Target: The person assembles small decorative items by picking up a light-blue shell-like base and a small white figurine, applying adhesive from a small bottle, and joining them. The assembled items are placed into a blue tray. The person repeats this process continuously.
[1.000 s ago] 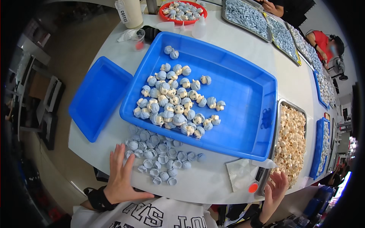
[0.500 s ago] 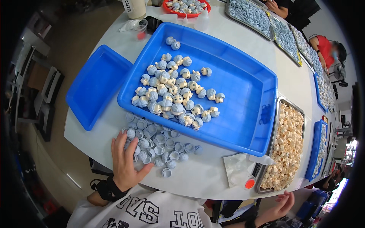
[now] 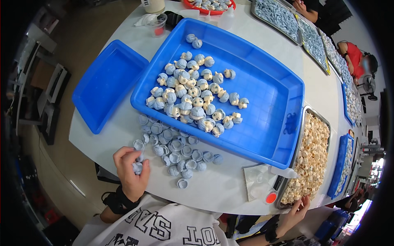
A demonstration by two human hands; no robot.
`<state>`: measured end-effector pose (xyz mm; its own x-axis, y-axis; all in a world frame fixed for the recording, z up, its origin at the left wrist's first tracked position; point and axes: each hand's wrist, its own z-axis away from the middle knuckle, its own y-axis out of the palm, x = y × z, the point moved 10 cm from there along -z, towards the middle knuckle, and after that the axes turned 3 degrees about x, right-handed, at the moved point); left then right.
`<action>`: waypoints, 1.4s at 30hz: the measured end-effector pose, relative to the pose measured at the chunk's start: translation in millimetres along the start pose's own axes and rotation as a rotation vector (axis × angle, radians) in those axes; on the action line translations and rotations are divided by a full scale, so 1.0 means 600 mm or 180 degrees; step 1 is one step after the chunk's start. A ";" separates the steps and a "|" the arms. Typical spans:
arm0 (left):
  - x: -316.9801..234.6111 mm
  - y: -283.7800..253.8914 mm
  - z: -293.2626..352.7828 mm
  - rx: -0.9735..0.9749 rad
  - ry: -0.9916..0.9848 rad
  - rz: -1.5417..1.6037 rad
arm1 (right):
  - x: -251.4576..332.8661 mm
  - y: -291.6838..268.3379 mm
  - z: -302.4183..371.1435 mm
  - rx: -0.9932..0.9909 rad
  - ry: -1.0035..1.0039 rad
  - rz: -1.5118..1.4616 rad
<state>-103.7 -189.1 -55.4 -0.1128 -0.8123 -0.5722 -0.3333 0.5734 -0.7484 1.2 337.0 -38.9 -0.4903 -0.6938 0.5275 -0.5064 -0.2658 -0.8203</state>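
My left hand is curled at the left end of a pile of hollow blue-grey doll-hair caps. A blue-grey cap shows between its fingers and thumb. At the near edge of a metal tray, my right hand has its fingertips among hollow cream doll-head pieces; thumb and fingers look apart. A large blue bin stands in front of me. Grouped in its left half are many small doll heads with cream faces and blue-grey hair.
A smaller blue tray lies left of the bin. Near the metal tray are a white-tipped bottle and a red-marked cup. Behind the bin stand a red basket and a clear cup. Part-filled trays and co-workers are farther right.
My left hand has drawn closer and curled its fingers around caps from the pile's left edge. My right hand has moved from beside the metal tray onto its near edge.
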 end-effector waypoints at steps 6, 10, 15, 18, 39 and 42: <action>0.014 -0.025 0.002 -0.0326 -0.0152 0.0253 | 0.038 -0.015 0.029 -0.0144 -0.0458 0.0909; 0.074 -0.063 0.029 -0.0547 -0.0836 0.1281 | -0.030 -0.005 0.042 0.0173 0.0277 0.0305; 0.033 0.003 -0.002 0.1214 -0.1907 0.5467 | 0.016 0.012 0.022 0.0392 0.0300 0.0277; 0.015 0.055 0.002 0.1581 -0.2872 0.6169 | 0.025 -0.002 0.021 0.0266 0.0341 0.0098; -0.117 0.147 0.018 0.3505 -0.2580 0.5025 | 0.051 -0.061 0.040 -0.1382 0.0006 -0.0901; -0.140 0.150 0.012 0.3791 -0.2415 0.4896 | 0.149 -0.100 0.079 -0.1728 -0.0466 -0.2103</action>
<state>-117.6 -68.4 -77.2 0.7741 0.2966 -0.5593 0.2959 0.6115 0.7339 21.5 259.1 46.7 0.1011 -0.5990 0.7943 -0.9420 -0.3144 -0.1172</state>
